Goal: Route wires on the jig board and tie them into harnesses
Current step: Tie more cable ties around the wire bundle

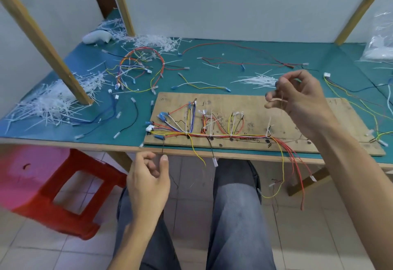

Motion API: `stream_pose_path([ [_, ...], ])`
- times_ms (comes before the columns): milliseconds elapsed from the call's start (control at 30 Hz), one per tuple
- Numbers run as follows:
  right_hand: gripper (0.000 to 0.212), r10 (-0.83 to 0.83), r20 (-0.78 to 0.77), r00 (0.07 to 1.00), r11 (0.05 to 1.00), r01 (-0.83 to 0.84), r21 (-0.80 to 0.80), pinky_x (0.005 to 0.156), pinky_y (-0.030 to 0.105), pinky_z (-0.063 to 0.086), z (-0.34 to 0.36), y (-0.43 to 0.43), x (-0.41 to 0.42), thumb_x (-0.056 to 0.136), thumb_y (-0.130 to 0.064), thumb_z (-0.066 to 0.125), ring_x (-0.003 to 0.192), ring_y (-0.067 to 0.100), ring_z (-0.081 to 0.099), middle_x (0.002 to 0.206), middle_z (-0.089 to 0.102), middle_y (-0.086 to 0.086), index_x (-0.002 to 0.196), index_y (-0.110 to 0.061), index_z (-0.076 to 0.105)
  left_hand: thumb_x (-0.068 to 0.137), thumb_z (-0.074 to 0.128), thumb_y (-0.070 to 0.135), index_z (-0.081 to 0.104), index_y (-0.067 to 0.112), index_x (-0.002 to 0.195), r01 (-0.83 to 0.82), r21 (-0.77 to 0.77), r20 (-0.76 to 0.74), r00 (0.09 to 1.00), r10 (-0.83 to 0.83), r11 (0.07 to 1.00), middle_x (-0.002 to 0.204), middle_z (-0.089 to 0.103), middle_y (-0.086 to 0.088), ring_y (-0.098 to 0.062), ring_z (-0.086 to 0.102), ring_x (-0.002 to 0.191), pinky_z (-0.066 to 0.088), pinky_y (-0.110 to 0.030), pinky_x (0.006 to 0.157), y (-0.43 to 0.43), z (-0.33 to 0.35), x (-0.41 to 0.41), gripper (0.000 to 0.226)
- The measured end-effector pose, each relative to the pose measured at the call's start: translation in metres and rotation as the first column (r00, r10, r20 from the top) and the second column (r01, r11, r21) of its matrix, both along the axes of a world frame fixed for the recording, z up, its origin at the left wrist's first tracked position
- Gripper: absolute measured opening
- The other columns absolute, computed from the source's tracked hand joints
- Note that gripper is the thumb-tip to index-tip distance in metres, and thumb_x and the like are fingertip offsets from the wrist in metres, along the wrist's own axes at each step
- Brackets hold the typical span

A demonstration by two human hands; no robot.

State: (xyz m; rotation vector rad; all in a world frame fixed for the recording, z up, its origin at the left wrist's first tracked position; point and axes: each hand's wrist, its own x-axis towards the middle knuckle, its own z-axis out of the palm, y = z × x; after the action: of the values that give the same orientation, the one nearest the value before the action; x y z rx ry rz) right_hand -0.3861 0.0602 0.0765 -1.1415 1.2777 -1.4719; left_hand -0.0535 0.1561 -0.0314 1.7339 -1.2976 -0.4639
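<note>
Now, likely tying stage: wires (223,135) bundled on board (234,101). My right grip (302,97) pinches thin strand (281,103); left grip (148,180) curled by black wire (163,148), hold unclear. Next, I'd tie loose right-hand run.

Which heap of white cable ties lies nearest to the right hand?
The small flat heap just behind the jig board, beside the right hand; the big heap by the wooden post and the back heap lie far left.

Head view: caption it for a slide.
Right hand pinches a thin wire over the jig board and its tied wire bundle; left hand open below.
</note>
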Motion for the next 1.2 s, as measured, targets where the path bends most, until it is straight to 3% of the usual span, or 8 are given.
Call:
stream_pose_path([
  [233, 0.019, 0.277, -0.331, 0.902, 0.961, -0.268, 0.072, 0.062, 0.016, 0.043, 0.01, 0.068, 0.053, 0.101, -0.035, 0.069, 0.069, 0.004, 0.058, 0.084, 0.073, -0.002, 0.096, -0.018, 0.064, 0.104, 0.064, 0.036, 0.064, 0.023, 0.073, 0.196, 0.263, 0.0, 0.979, -0.203, 0.945, 0.06, 0.06, 0.005, -0.001, 0.059, 0.066, 0.035, -0.017, 0.053, -0.011, -0.021, -0.001, 0.033],
  [400, 0.021, 0.373, -0.666, 0.646, 0.9, -0.078, 0.429, 0.072, 0.019, 0.051, -0.071, 0.123, 0.088, 0.093, -0.052, 0.072, 0.079, -0.006, 0.064, 0.086, 0.075, -0.016, 0.093, -0.032, 0.075, 0.109, 0.055, 0.034, 0.073, 0.028, 0.083, 0.354, 0.272, -0.433, 0.876, -0.215, 0.895, 0.063, 0.057, 0.007, -0.009, 0.055, 0.063, 0.044, -0.027, 0.057, -0.014, -0.022, -0.006, 0.032],
  [567, 0.062, 0.439, -0.481, 0.759, 0.842, -0.162, 0.515, 0.109, 0.031, 0.05, -0.126, 0.112, 0.122, 0.095, -0.052, 0.072, 0.13, 0.008, 0.058, 0.146, 0.061, -0.011, 0.15, -0.029, 0.054, 0.113, 0.047, 0.024, 0.066, 0.01, 0.089, 0.406, 0.237, -0.585, 0.785, -0.204, 0.883, 0.066, 0.055, 0.003, -0.015, 0.056, 0.066, 0.046, -0.026, 0.054, -0.015, -0.017, -0.015, 0.034],
  [700, 0.02, 0.463, -0.24, 0.853, 0.834, -0.328, 0.443, 0.086, 0.032, 0.052, -0.13, 0.096, 0.136, 0.098, -0.044, 0.072, 0.088, 0.004, 0.063, 0.093, 0.074, -0.004, 0.112, -0.031, 0.076, 0.114, 0.043, 0.018, 0.061, 0.003, 0.091, 0.435, 0.183, -0.661, 0.718, -0.218, 0.882, 0.065, 0.052, 0.002, -0.014, 0.055, 0.064, 0.045, -0.027, 0.054, -0.016, -0.011, -0.019, 0.033],
  [900, 0.034, 0.504, -0.14, 0.852, 0.808, -0.409, 0.423, 0.057, 0.012, 0.034, -0.115, 0.112, 0.128, 0.104, -0.05, 0.06, 0.06, 0.005, 0.04, 0.061, 0.047, -0.01, 0.096, -0.027, 0.083, 0.114, 0.044, 0.02, 0.062, 0.002, 0.09, 0.439, 0.184, -0.689, 0.696, -0.203, 0.88, 0.067, 0.053, -0.001, -0.017, 0.055, 0.064, 0.045, -0.033, 0.057, -0.017, -0.004, -0.019, 0.034],
  [967, 0.033, 0.417, -0.193, 0.888, 0.85, -0.306, 0.429, 0.059, 0.015, 0.035, -0.11, 0.123, 0.127, 0.104, -0.05, 0.061, 0.06, 0.008, 0.041, 0.059, 0.048, -0.008, 0.095, -0.028, 0.083, 0.111, 0.05, 0.029, 0.067, 0.01, 0.086, 0.399, 0.229, -0.505, 0.828, -0.242, 0.888, 0.06, 0.057, 0.004, -0.013, 0.056, 0.056, 0.042, -0.026, 0.053, -0.017, -0.002, -0.016, 0.036],
  [1033, 0.037, 0.337, -0.348, 0.875, 0.893, -0.179, 0.414, 0.058, 0.017, 0.033, -0.106, 0.131, 0.125, 0.103, -0.052, 0.062, 0.059, 0.007, 0.037, 0.057, 0.043, -0.009, 0.089, -0.023, 0.081, 0.101, 0.062, 0.043, 0.069, 0.022, 0.08, 0.273, 0.215, 0.105, 0.948, -0.3, 0.938, 0.053, 0.052, 0.015, -0.004, 0.048, 0.046, 0.03, -0.014, 0.045, -0.014, 0.002, -0.012, 0.031],
  [1200, 0.048, 0.229, -0.592, 0.773, 0.949, -0.042, 0.313, 0.053, 0.029, 0.026, -0.081, 0.131, 0.124, 0.103, -0.045, 0.06, 0.056, 0.013, 0.031, 0.053, 0.037, -0.005, 0.06, -0.024, 0.054, 0.087, 0.077, 0.037, 0.062, 0.024, 0.119, 0.588, -0.048, 0.729, 0.574, -0.374, 0.807, 0.107, 0.061, 0.005, -0.02, 0.053, 0.096, 0.048, -0.032, 0.067, -0.024, 0.036, -0.02, 0.038],
])
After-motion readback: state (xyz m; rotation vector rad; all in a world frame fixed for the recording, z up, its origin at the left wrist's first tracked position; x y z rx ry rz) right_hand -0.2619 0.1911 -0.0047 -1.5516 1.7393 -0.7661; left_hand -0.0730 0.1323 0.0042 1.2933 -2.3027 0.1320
